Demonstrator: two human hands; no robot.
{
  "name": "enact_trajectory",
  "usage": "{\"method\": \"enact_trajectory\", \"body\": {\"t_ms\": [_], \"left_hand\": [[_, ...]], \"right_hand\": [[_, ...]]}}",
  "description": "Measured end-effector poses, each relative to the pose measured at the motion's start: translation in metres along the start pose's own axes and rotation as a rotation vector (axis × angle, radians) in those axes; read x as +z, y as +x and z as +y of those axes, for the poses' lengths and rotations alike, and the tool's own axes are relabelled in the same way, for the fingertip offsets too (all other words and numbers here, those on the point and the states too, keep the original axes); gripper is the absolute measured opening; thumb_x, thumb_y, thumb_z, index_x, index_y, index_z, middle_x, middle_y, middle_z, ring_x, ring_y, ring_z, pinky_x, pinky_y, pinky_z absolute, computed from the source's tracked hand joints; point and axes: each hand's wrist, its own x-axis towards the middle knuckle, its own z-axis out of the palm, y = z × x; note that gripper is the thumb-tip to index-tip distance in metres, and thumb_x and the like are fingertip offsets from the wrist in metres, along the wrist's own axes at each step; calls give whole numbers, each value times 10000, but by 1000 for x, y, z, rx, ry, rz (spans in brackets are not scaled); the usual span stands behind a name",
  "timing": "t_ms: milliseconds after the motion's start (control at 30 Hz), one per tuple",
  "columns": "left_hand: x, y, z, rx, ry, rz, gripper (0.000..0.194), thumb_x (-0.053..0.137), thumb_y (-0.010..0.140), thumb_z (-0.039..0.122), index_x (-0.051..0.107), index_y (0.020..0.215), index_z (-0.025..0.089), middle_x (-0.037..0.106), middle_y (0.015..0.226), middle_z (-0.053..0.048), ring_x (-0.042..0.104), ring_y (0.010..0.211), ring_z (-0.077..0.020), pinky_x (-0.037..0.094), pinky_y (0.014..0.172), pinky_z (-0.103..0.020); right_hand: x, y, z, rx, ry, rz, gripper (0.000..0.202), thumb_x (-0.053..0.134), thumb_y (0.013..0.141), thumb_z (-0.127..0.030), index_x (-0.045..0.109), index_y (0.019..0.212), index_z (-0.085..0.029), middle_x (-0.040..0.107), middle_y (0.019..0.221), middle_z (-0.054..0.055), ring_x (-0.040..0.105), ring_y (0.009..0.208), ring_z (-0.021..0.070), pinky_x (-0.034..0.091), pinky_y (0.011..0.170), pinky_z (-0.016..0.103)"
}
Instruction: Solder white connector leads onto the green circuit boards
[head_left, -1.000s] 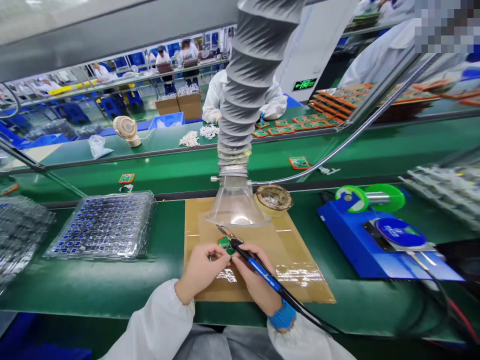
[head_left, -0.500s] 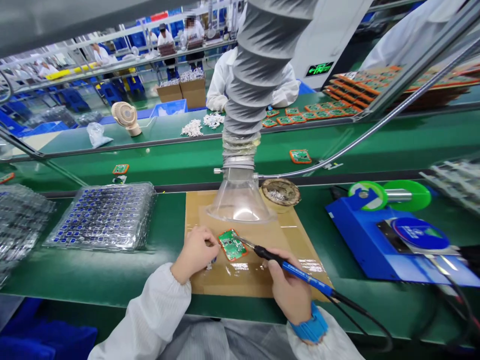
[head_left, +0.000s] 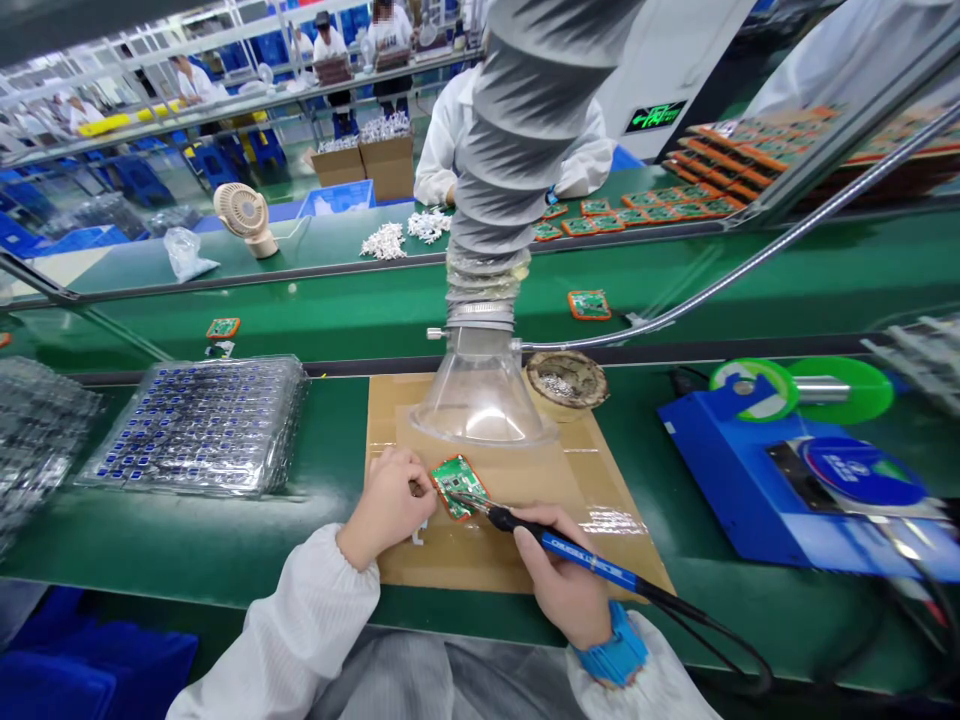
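A green circuit board [head_left: 463, 478] with an orange edge lies on the cardboard mat [head_left: 525, 560]. My right hand [head_left: 562, 575] grips a blue and black soldering iron [head_left: 592, 562], its metal tip over the board's lower middle. Beside the board's left edge is my left hand [head_left: 390, 505], thumb and fingers pinched together. Whatever sits in that pinch is hidden; a small pale part [head_left: 420, 533] shows just below it. Above the board hangs a clear fume hood [head_left: 484, 400] on a grey hose.
A bowl of metal bits [head_left: 568, 382] stands behind the mat. At right is a blue solder feeder [head_left: 720, 490]; at left, stacked clear trays [head_left: 199, 425]. Single boards [head_left: 589, 305] lie on the green conveyor. A co-worker in white [head_left: 442, 140] sits opposite.
The soldering iron's tip has moved left and down, from the board's upper edge to over its lower middle. My right hand shifted slightly left with it. My left hand stays pinched beside the board.
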Motion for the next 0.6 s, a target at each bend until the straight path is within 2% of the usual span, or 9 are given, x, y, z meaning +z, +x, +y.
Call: {"method": "enact_trajectory", "body": {"t_ms": [600], "left_hand": [[-5, 4, -2, 17, -25, -63, 197, 645, 752, 101, 592, 585, 193, 718, 827, -19, 586, 914, -213, 380, 874, -385]], "right_hand": [[3, 2, -1, -38, -111, -53, 97, 644, 929, -332, 685, 910, -246, 762, 835, 31, 738, 736, 193, 576, 645, 265]]}}
